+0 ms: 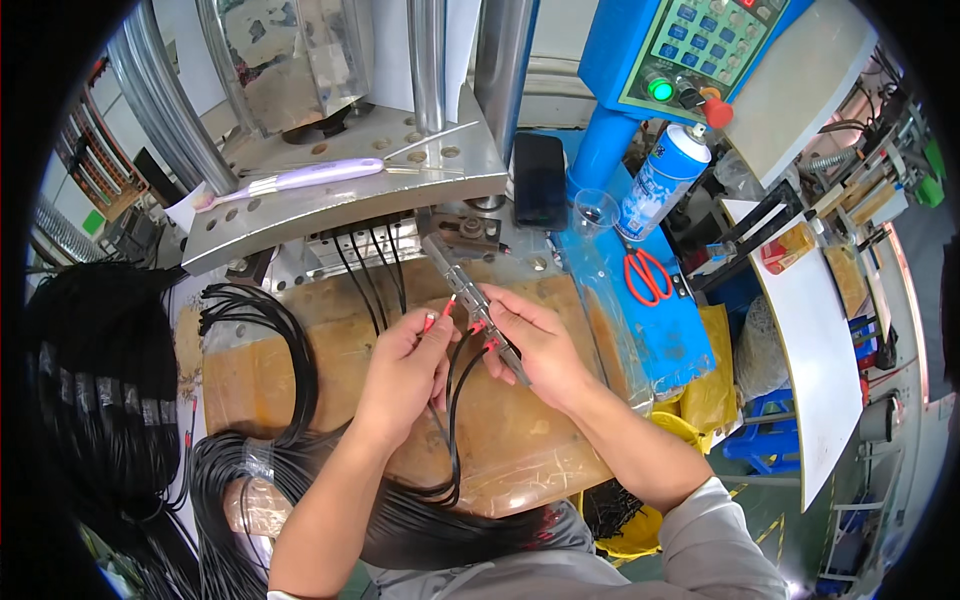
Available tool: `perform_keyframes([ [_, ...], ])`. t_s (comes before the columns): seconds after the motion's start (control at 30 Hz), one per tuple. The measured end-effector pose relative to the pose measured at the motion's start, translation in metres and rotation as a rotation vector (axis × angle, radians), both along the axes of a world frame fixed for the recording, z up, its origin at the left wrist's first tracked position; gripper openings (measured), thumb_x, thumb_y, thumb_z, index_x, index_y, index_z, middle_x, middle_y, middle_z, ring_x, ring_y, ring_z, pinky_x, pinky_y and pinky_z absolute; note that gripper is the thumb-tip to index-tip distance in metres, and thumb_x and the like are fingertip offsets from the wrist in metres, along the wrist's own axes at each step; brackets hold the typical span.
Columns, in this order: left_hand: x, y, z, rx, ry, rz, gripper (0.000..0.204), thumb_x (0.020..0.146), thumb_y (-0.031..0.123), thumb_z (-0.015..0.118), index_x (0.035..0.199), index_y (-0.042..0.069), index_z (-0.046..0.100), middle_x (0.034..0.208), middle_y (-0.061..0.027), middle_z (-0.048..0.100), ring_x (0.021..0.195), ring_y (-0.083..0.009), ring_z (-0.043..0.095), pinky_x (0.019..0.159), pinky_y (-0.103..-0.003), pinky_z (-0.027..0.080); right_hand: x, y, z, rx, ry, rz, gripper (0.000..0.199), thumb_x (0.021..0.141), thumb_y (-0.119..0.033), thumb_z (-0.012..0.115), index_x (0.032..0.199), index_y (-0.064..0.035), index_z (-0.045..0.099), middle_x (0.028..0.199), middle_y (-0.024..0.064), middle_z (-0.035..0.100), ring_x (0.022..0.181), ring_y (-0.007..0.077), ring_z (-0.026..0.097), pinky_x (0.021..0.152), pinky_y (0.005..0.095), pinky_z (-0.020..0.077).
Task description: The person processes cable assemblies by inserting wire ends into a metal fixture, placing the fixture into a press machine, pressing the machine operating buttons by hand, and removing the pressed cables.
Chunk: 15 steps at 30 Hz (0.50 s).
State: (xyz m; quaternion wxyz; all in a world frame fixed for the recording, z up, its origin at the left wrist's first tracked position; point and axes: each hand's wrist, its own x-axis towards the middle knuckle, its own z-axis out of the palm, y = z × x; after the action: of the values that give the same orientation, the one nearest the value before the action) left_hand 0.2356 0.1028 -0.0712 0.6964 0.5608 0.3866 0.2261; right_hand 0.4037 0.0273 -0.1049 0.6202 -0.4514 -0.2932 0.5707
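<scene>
My left hand [402, 362] pinches a black cable's red wire end [447, 308], close to the side of a narrow metal mould bar [462, 284]. My right hand [545, 350] grips that bar near its lower end, holding it tilted above the brown worktop. Two black cables [452, 440] run up to the bar, with red parts [486, 335] where they meet it. How the red parts sit in the bar is partly hidden by my fingers. A thick bundle of black cables [445, 540] lies across my lap.
Several black cables [372, 285] come out of the press [350, 215] ahead. A toothbrush [310, 178] lies on its plate. More cable bundles [105, 400] hang at left. To the right are red-handled scissors [648, 278], a spray can [664, 185], a phone [539, 180] and a control panel [700, 50].
</scene>
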Motion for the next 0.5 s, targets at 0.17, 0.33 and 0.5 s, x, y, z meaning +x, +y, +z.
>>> perform_keyframes([
  [0.17, 0.0012, 0.0006, -0.0004, -0.09, 0.005, 0.011, 0.032, 0.107, 0.03, 0.054, 0.092, 0.002, 0.059, 0.054, 0.0011, 0.047, 0.038, -0.0089, 0.043, 0.038, -0.026, 0.032, -0.0007, -0.0014, 0.0037, -0.036, -0.114, 0.025, 0.041, 0.109, -0.019, 0.048, 0.146, -0.0009, 0.052, 0.1, 0.0072, 0.069, 0.062, 0.0137, 0.064, 0.047, 0.0241, 0.0443],
  [0.33, -0.0046, 0.0034, 0.0029, -0.089, 0.02, 0.015, 0.034, 0.107, 0.029, 0.054, 0.087, 0.002, 0.058, 0.052, 0.0011, 0.046, 0.035, -0.0102, 0.042, 0.036, -0.027, 0.03, -0.0036, -0.0014, 0.0082, -0.057, -0.156, 0.026, 0.04, 0.109, -0.017, 0.049, 0.145, 0.0001, 0.053, 0.101, 0.0096, 0.071, 0.064, 0.0151, 0.066, 0.047, 0.0242, 0.0468],
  [0.5, -0.0021, 0.0054, 0.0038, -0.18, 0.002, -0.018, 0.034, 0.105, 0.027, 0.055, 0.079, 0.006, 0.053, 0.05, 0.0013, 0.043, 0.036, -0.0109, 0.042, 0.037, -0.027, 0.031, -0.002, -0.0012, 0.008, -0.071, -0.16, 0.028, 0.041, 0.107, -0.015, 0.051, 0.145, 0.0022, 0.053, 0.099, 0.0103, 0.072, 0.064, 0.0166, 0.068, 0.045, 0.0253, 0.0473],
])
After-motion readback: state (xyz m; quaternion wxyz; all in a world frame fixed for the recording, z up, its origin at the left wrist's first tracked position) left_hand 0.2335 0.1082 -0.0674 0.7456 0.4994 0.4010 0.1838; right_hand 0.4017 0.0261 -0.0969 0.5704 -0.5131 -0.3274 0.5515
